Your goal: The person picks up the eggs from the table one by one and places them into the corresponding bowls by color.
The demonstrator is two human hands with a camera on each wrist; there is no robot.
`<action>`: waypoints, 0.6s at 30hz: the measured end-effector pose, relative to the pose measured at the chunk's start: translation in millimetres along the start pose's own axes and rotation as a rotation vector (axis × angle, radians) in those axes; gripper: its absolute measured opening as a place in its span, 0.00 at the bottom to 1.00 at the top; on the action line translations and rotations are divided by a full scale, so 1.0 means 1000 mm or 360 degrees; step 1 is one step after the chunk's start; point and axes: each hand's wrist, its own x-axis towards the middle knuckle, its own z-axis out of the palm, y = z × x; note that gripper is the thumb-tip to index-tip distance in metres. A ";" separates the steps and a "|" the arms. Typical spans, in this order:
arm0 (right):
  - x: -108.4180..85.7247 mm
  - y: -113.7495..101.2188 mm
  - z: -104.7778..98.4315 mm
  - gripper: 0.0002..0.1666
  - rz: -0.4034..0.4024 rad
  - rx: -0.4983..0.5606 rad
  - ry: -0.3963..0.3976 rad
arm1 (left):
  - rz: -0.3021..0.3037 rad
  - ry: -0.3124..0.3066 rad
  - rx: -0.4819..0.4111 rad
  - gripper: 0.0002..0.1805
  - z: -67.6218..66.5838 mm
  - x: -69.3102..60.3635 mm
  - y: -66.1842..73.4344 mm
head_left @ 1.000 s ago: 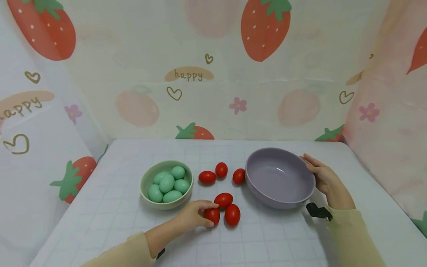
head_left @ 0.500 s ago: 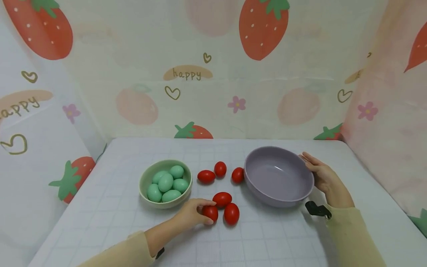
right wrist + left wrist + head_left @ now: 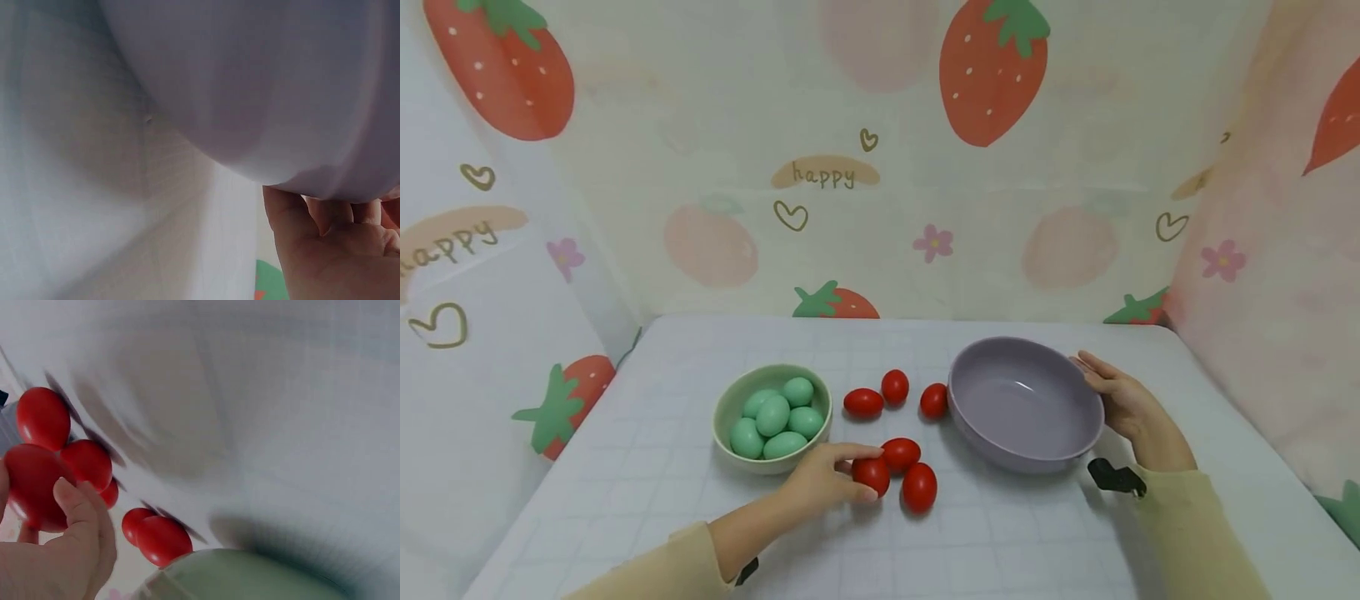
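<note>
My left hand [image 3: 823,479] pinches a smooth red egg [image 3: 871,477] between thumb and fingers, close to the front right of the green bowl [image 3: 722,446]. Two other red eggs lie right beside it, one behind [image 3: 901,455] and one to its right [image 3: 920,488]. In the left wrist view the pinched egg [image 3: 37,490] is partly covered by my fingers. At the right, my right hand [image 3: 1142,417] rests along the outer wall of a wide purple bowl [image 3: 1022,400], whose inside shows nothing. The right wrist view shows fingers [image 3: 287,215] against the bowl, their tips hidden.
Several pale green eggs [image 3: 772,415] fill the green bowl. Farther back lie red eggs: one on its side [image 3: 863,403], one close by [image 3: 895,387], and one at the purple bowl's left wall [image 3: 934,402]. A printed cloth [image 3: 865,250] hangs behind the white table [image 3: 700,542].
The red egg in my left hand has risen slightly and now overlaps the egg behind it in the head view. My right hand and the purple bowl have stayed put. The head view shifted slightly.
</note>
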 end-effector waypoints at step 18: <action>-0.003 0.010 -0.002 0.23 0.0021 -0.0042 0.0097 | 0.0071 0.0097 -0.0181 0.27 0.010 0.024 0.028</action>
